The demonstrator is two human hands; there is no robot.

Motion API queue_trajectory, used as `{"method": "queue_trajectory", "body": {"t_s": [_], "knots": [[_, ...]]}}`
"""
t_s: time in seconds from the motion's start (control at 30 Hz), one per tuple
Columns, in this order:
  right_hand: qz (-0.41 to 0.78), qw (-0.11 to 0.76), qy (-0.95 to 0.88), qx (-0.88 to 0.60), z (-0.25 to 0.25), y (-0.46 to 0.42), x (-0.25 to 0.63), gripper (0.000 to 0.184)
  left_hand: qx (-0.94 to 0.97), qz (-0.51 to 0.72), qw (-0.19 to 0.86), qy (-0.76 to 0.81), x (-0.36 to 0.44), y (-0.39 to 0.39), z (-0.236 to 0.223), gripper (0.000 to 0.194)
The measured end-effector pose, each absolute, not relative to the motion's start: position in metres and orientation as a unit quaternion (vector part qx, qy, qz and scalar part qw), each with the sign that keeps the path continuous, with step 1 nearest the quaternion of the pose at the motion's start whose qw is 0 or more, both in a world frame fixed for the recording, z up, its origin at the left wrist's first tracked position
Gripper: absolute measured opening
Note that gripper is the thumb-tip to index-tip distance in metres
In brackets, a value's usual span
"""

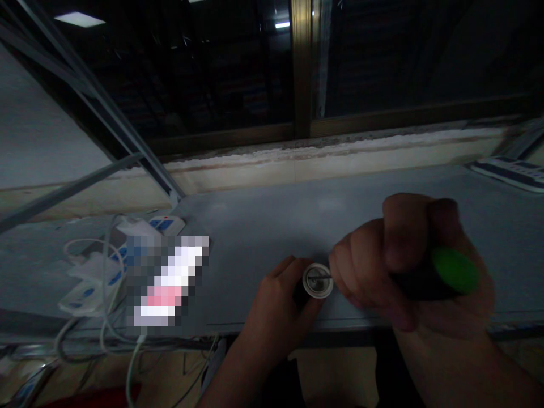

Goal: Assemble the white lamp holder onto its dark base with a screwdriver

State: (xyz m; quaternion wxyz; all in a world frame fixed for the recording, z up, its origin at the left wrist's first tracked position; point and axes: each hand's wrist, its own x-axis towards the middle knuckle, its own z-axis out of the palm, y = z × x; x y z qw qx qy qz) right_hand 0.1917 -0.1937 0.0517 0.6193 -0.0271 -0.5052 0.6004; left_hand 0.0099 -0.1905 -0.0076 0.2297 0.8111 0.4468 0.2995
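My left hand (283, 306) is wrapped round a small round object with a pale rim (318, 294), its open end facing up toward me. Inside the rim there is a shiny, hollow-looking middle. My right hand (382, 260) grips a screwdriver with a black and green handle (455, 271). Its thin metal shaft runs out past my fingers, and the tip reaches into the rimmed opening. Both hands are above the grey table (263, 221), close to its front edge. Most of the round object's body is hidden by my left fingers.
On the left lie white power strips (85, 294) with plugs and looping white cables (104, 283). A blurred-out, phone-like bright object (170, 283) rests beside them. A metal frame post (106, 113) rises at the left. At the far right sits a white-and-dark flat item (510, 173). A window stands behind.
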Motion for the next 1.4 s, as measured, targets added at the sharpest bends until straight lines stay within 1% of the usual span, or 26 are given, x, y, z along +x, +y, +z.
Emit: {"method": "queue_trajectory", "body": {"t_s": [0.03, 0.1, 0.13, 0.2, 0.23, 0.3, 0.37, 0.47, 0.53, 0.6, 0.7, 0.8, 0.87, 0.93, 1.0, 1.1, 1.17, 1.33, 1.4], "knots": [[0.599, 0.625, -0.501, -0.016, 0.050, -0.193, 0.193, 0.035, 0.812, 0.297, 0.230, 0.447, 0.010, -0.191, -0.007, 0.025], [0.581, 0.650, -0.489, -0.011, 0.046, -0.190, 0.195, 0.020, 0.814, 0.295, 0.228, 0.446, 0.010, -0.191, -0.006, 0.022], [0.568, 0.661, -0.490, -0.009, 0.045, -0.188, 0.195, 0.018, 0.815, 0.295, 0.228, 0.444, 0.010, -0.191, -0.005, 0.020], [0.543, 0.677, -0.497, -0.015, 0.043, -0.185, 0.192, 0.030, 0.814, 0.298, 0.230, 0.441, 0.010, -0.190, -0.005, 0.021], [0.528, 0.686, -0.501, -0.019, 0.044, -0.184, 0.191, 0.033, 0.814, 0.301, 0.230, 0.440, 0.009, -0.190, -0.005, 0.022], [0.496, 0.700, -0.512, -0.040, 0.045, -0.183, 0.189, 0.027, 0.813, 0.304, 0.228, 0.442, 0.010, -0.190, -0.005, 0.024], [0.500, 0.677, -0.538, -0.055, 0.046, -0.184, 0.189, 0.021, 0.812, 0.301, 0.227, 0.446, 0.010, -0.189, -0.005, 0.021], [0.580, 0.607, -0.540, -0.061, 0.044, -0.189, 0.191, 0.035, 0.809, 0.289, 0.233, 0.455, 0.010, -0.189, -0.006, 0.018], [0.622, 0.598, -0.503, -0.052, 0.044, -0.192, 0.190, 0.040, 0.809, 0.282, 0.234, 0.460, 0.010, -0.189, -0.006, 0.020], [0.619, 0.626, -0.473, -0.037, 0.046, -0.193, 0.187, 0.044, 0.811, 0.282, 0.230, 0.458, 0.010, -0.189, -0.006, 0.024], [0.573, 0.686, -0.447, -0.040, 0.052, -0.188, 0.182, 0.046, 0.815, 0.281, 0.227, 0.453, 0.010, -0.189, -0.007, 0.026], [0.515, 0.721, -0.459, -0.064, 0.055, -0.182, 0.182, 0.039, 0.817, 0.273, 0.229, 0.454, 0.011, -0.189, -0.007, 0.024], [0.503, 0.705, -0.494, -0.077, 0.054, -0.181, 0.185, 0.035, 0.815, 0.273, 0.226, 0.459, 0.011, -0.189, -0.008, 0.022], [0.528, 0.667, -0.520, -0.082, 0.053, -0.182, 0.190, 0.038, 0.815, 0.273, 0.221, 0.460, 0.011, -0.189, -0.008, 0.020], [0.560, 0.638, -0.525, -0.065, 0.053, -0.184, 0.195, 0.040, 0.818, 0.274, 0.218, 0.456, 0.010, -0.189, -0.009, 0.022], [0.579, 0.631, -0.515, -0.034, 0.056, -0.188, 0.199, 0.045, 0.821, 0.270, 0.216, 0.455, 0.010, -0.189, -0.010, 0.025], [0.585, 0.631, -0.510, -0.028, 0.059, -0.189, 0.200, 0.049, 0.822, 0.267, 0.214, 0.456, 0.010, -0.189, -0.010, 0.024], [0.608, 0.617, -0.498, -0.030, 0.061, -0.188, 0.199, 0.044, 0.822, 0.271, 0.208, 0.455, 0.009, -0.187, -0.011, 0.024], [0.597, 0.625, -0.502, -0.028, 0.060, -0.190, 0.202, 0.043, 0.823, 0.272, 0.203, 0.455, 0.009, -0.187, -0.011, 0.023]]}}
